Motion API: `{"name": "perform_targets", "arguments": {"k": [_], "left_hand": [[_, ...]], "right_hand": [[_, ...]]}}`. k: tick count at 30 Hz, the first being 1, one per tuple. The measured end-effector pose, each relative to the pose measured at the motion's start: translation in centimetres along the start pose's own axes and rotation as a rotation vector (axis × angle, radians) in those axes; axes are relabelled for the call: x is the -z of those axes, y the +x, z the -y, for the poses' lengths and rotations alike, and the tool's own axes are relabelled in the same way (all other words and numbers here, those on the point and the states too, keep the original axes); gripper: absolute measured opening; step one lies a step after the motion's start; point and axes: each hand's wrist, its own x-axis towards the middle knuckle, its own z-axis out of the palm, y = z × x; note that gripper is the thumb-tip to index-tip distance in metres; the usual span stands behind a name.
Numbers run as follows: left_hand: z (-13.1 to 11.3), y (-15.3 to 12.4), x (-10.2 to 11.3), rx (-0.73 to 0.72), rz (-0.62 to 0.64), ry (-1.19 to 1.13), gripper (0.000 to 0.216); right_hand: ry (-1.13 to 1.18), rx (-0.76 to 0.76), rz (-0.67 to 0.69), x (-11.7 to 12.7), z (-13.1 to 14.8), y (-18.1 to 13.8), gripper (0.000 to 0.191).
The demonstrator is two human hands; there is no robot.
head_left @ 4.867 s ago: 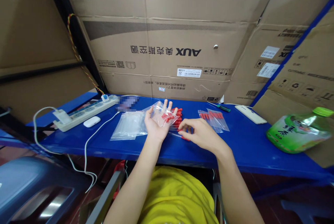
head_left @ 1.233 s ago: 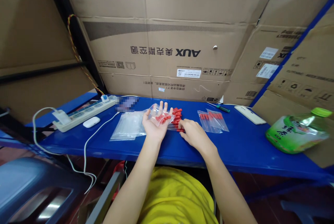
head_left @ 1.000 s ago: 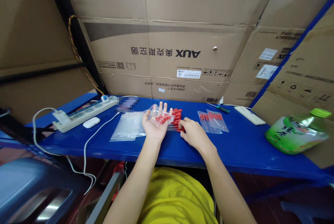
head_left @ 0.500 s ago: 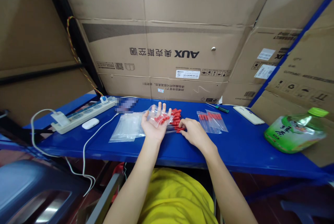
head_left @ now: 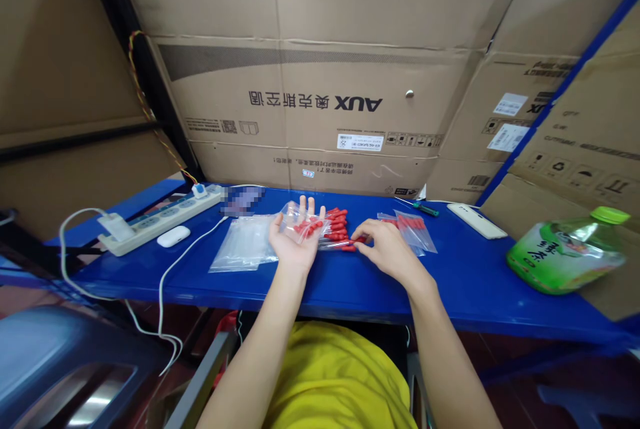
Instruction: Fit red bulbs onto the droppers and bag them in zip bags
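My left hand [head_left: 295, 246] is palm up, fingers stretched out, with a clear plastic zip bag [head_left: 298, 216] and several red-handled pieces [head_left: 309, 226] lying across it. Just right of it, on the blue table, is a pile of red-handled pieces [head_left: 338, 221] with thin shafts, resembling small screwdrivers. My right hand [head_left: 387, 249] pinches the red end of one such piece [head_left: 359, 240] at the pile's right side. Its fingertips partly cover that piece. Beyond the right hand lie filled zip bags [head_left: 411, 232] with red-handled pieces inside.
Flat zip bags [head_left: 240, 242] are stacked left of my left hand. Further left are a power strip [head_left: 165, 216], a white earphone case [head_left: 173, 236] and cables. A green screwdriver [head_left: 425, 209], a pale phone [head_left: 477, 220] and a green bottle [head_left: 563, 252] stand or lie to the right. Cardboard walls the back.
My right hand has moved a little to the right, drawing a red-handled piece from the pile's edge. My left hand has barely shifted, with the bag still on it.
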Motion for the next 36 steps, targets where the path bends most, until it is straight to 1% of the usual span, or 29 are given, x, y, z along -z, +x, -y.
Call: {"name": "perform_targets", "arguments": {"k": [4, 7, 10, 12, 15, 20, 26, 28, 30, 33, 34, 36], "left_hand": [[-0.1, 0.1, 0.1, -0.022, -0.021, -0.003, 0.017], [-0.1, 0.1, 0.2, -0.04, -0.033, -0.013, 0.017], [-0.1, 0.0, 0.2, -0.041, -0.016, -0.009, 0.018], [0.0, 0.0, 0.2, -0.033, -0.008, 0.0, 0.019], [0.2, -0.1, 0.3, -0.018, -0.002, 0.017, 0.021], [0.4, -0.2, 0.4, 0.015, 0.011, 0.071, 0.02], [0.7, -0.3, 0.2, 0.055, 0.037, 0.116, 0.02], [0.8, -0.4, 0.1, 0.065, 0.035, 0.127, 0.021], [0.7, -0.4, 0.0, 0.07, 0.028, 0.133, 0.021], [0.6, -0.3, 0.1, 0.075, 0.037, 0.134, 0.02], [0.6, -0.3, 0.2, 0.081, 0.043, 0.133, 0.02], [0.6, -0.3, 0.2, 0.098, 0.051, 0.13, 0.02]], "right_hand": [[0.078, -0.028, -0.006, 1.6, 0.0, -0.5, 0.014], [0.155, -0.031, -0.079, 3.6, 0.3, -1.5, 0.01], [0.183, -0.021, -0.14, 5.3, 1.3, -2.4, 0.009], [0.187, -0.001, -0.152, 5.6, 2.1, -2.6, 0.01], [0.183, 0.055, -0.121, 4.7, 3.4, -2.4, 0.012], [0.208, 0.15, -0.112, 1.6, 4.8, -1.1, 0.014], [0.219, 0.209, -0.202, -2.8, 6.2, 0.0, 0.01], [0.254, 0.187, -0.205, -3.9, 6.4, 0.3, 0.012], [0.282, 0.189, -0.18, -4.5, 6.5, 0.5, 0.017], [0.317, 0.215, -0.152, -4.8, 6.5, 0.6, 0.026], [0.334, 0.21, -0.155, -4.8, 6.6, 0.5, 0.026], [0.363, 0.17, -0.177, -4.8, 6.6, 0.5, 0.022]]}}
